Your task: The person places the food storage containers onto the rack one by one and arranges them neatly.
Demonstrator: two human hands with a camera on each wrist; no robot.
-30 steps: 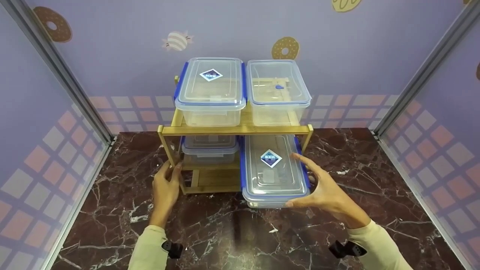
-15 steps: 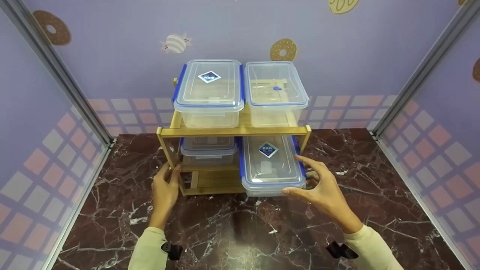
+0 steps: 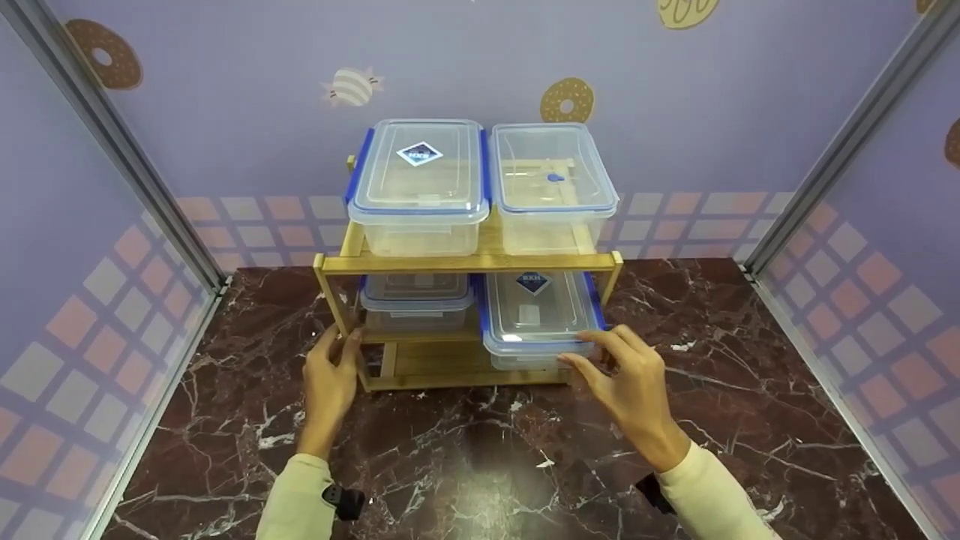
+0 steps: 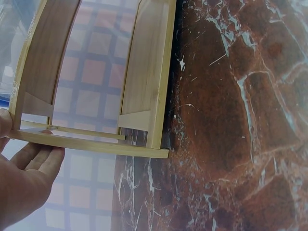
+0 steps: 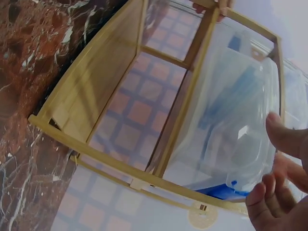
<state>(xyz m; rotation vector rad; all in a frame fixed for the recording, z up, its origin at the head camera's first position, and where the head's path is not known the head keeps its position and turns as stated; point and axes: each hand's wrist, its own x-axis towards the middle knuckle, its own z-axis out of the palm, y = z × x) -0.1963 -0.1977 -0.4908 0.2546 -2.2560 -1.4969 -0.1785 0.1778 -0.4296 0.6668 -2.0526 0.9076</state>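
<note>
A light wooden rack (image 3: pixel 465 262) stands in the head view. My left hand (image 3: pixel 331 375) grips its left front post, thumb on one side and fingers on the other, also seen in the left wrist view. On the rack's middle shelf, at the right, sits a clear food container (image 3: pixel 540 319) with blue side clips and a diamond label, its front jutting slightly out. My right hand (image 3: pixel 637 390) pinches its front right corner, index finger at the lid's edge and thumb at the front. In the right wrist view the thumb (image 5: pixel 284 137) lies by the container's front.
Two larger clear containers, one with blue clips (image 3: pixel 420 172) and one without (image 3: pixel 555 172), stand on the top shelf. Another container (image 3: pixel 418 304) sits left on the middle shelf. Below, the bottom shelf (image 3: pixel 439 364) shows bare wood. A dark marbled table (image 3: pixel 420 465) carries the rack.
The right middle container has slid back into the rack, its label now partly under the top shelf. My right hand has followed and shifted toward its front corner. The left hand stays in place.
</note>
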